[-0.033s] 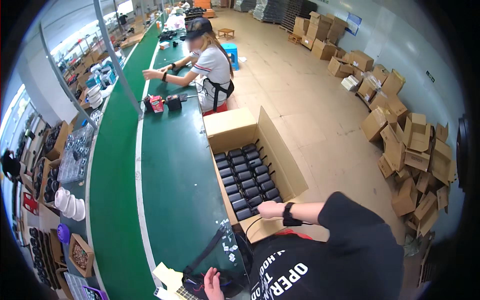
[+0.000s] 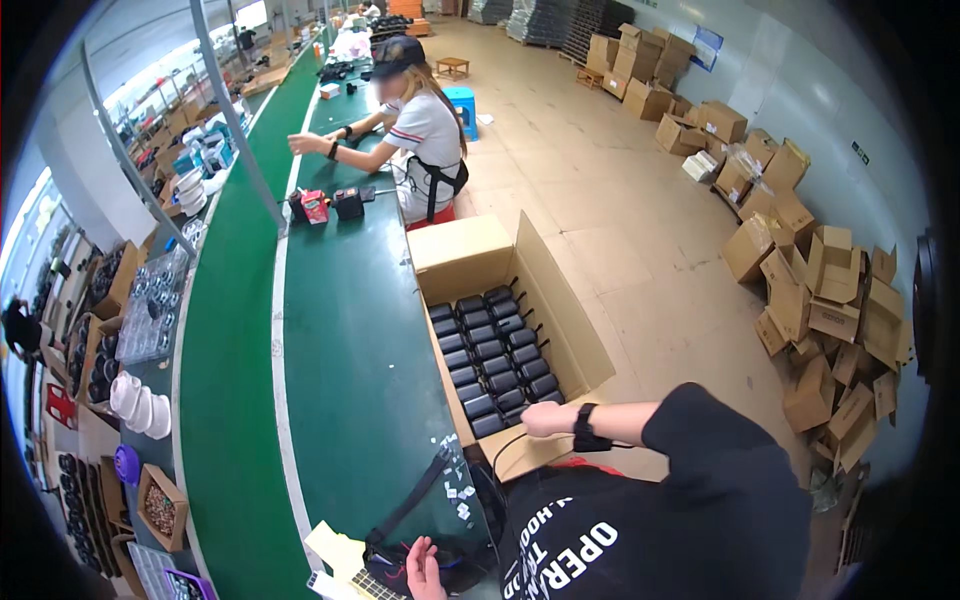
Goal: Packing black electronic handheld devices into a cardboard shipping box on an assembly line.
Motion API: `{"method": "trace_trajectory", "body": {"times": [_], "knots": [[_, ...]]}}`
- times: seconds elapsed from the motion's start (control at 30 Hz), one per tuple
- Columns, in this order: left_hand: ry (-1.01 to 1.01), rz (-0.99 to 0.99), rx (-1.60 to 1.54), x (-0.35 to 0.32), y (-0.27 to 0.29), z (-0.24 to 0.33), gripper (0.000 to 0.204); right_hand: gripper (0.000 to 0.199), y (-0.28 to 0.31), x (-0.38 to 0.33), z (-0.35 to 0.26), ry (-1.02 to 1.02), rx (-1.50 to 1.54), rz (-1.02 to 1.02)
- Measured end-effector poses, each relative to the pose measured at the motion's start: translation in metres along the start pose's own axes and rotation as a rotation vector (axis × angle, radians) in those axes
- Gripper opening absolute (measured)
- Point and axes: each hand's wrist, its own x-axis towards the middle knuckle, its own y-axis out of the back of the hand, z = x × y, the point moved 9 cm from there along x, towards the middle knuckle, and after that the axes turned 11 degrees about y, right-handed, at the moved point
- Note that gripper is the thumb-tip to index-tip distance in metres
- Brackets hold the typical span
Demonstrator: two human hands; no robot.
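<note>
An open cardboard carton (image 2: 470, 255) stands at the right edge of the green conveyor belt (image 2: 350, 350). It holds rows of small black devices (image 2: 495, 355). My right hand (image 2: 548, 418), with a black band on its wrist, reaches over the carton's near end. Its fingers curl on the nearest black device, and a thin black cord (image 2: 500, 447) runs from it toward me. My left hand (image 2: 422, 568) lies at the bottom edge with fingers apart, touching a black strapped pouch (image 2: 400, 548).
A seated person (image 2: 425, 130) works farther up the belt, beside small black and red items (image 2: 325, 205) and a blue stool (image 2: 462, 100). Piled cardboard boxes (image 2: 800, 290) line the floor at right. Shelves with trays and white bowls (image 2: 140, 405) run along the left.
</note>
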Motion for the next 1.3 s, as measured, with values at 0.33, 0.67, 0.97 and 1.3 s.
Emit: {"method": "trace_trajectory", "body": {"times": [0.33, 0.67, 0.97, 1.3], "knots": [[-0.521, -0.613, 0.461, -0.05, -0.108, -0.002, 0.027, 0.038, 0.006, -0.063, -0.058, 0.07, -0.018, -0.105], [-0.783, 0.349, 0.501, -0.073, -0.082, -0.006, 0.026, 0.026, 0.071, 0.015, -0.192, 0.654, -0.41, -0.032], [-0.396, 0.73, 0.07, -0.098, -0.058, -0.002, 0.031, 0.029, 0.054, -0.018, -0.299, 0.682, -0.543, -0.818], [-0.39, 1.311, -0.12, -0.197, 0.012, -0.017, 0.02, 0.029, 0.052, -0.04, -0.35, 1.066, -0.425, -0.886]]}}
